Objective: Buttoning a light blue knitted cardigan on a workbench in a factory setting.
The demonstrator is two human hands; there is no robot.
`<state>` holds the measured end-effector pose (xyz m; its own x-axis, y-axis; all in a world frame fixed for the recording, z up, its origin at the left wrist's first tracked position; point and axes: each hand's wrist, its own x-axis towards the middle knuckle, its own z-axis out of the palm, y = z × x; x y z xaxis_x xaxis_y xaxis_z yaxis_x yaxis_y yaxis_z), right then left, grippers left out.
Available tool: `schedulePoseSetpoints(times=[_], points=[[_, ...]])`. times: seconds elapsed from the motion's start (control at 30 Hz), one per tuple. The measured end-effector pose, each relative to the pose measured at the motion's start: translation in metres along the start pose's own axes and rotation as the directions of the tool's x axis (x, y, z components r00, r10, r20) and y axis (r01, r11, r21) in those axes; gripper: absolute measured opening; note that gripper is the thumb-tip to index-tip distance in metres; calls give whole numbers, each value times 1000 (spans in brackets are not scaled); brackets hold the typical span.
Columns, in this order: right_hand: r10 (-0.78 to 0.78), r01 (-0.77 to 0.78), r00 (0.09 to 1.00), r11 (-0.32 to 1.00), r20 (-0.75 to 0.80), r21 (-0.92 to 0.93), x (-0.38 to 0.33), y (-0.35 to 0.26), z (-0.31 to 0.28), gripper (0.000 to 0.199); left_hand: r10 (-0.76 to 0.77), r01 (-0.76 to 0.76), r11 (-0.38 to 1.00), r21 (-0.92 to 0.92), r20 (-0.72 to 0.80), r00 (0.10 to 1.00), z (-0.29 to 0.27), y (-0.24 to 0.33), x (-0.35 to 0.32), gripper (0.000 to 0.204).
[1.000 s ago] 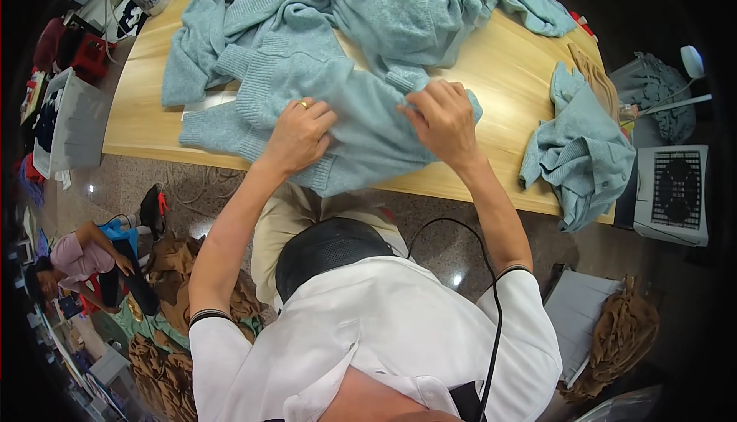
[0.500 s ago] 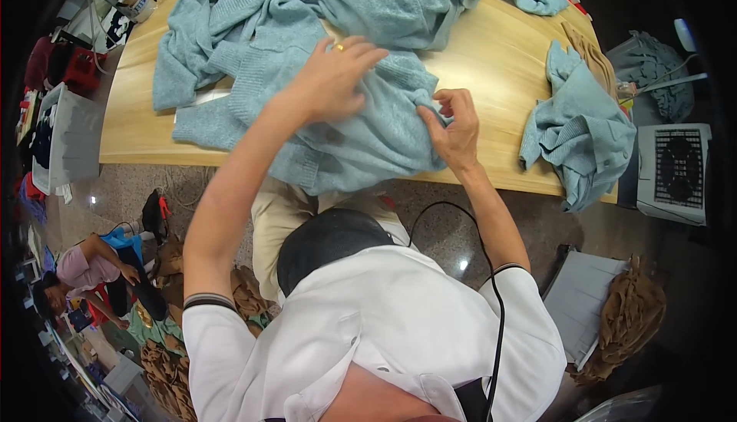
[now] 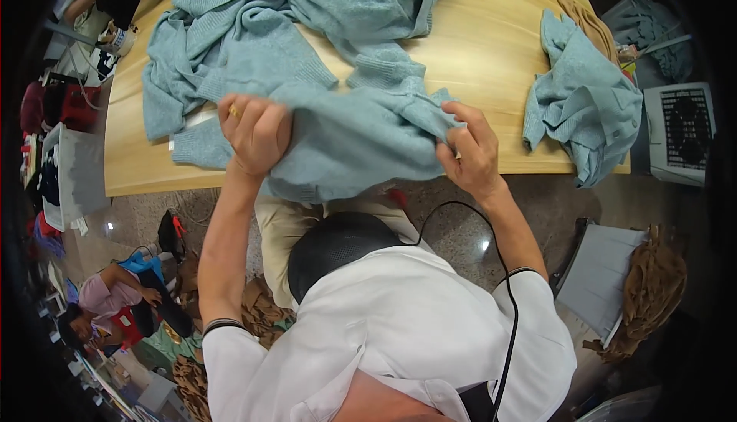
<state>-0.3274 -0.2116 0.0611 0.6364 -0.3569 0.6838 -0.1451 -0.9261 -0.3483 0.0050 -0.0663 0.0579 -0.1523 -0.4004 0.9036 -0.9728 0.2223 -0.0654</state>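
A light blue-green knitted sweater (image 3: 361,142) is stretched between my hands at the near edge of the wooden table (image 3: 491,69). My left hand (image 3: 257,132) is closed in a fist on its left side, a ring on one finger. With bent fingers, my right hand (image 3: 472,150) grips the right end of the same sweater. Part of the knit is smeared by motion, and its lower part hangs over the table edge above my lap. Beyond it lies a heap of sweaters (image 3: 230,15) in the same colour.
At the table's right end lies another blue-green sweater (image 3: 587,107), beside a brown garment (image 3: 587,19). A white box-shaped unit (image 3: 679,134) stands past that end. Left are a grey bin (image 3: 77,173) and a seated person (image 3: 115,291). Brown garments (image 3: 649,295) lie low on the right.
My left hand has moved left and nearer to me, closing on the sweater and drawing it taut. My right hand keeps its hold. Another person's arm now shows at the far left.
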Motion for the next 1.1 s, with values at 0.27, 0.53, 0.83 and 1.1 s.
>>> schedulePoseSetpoints(times=[0.27, 0.53, 0.83, 1.1], points=[[763, -789, 600, 514, 241, 337, -26, 72, 19, 20, -329, 339, 941, 6, 266, 906, -9, 23, -4, 26], [528, -472, 711, 848, 464, -241, 24, 82, 31, 38, -225, 398, 915, -65, 737, 638, -6, 77, -34, 54], [471, -482, 874, 872, 119, 90, 54, 68, 17, 18, -166, 299, 950, -94, 658, 735, -13, 77, -37, 28], [510, -556, 758, 181, 407, 811, 96, 16, -23, 12, -195, 352, 905, -239, 501, 843, -17, 62, -16, 32]])
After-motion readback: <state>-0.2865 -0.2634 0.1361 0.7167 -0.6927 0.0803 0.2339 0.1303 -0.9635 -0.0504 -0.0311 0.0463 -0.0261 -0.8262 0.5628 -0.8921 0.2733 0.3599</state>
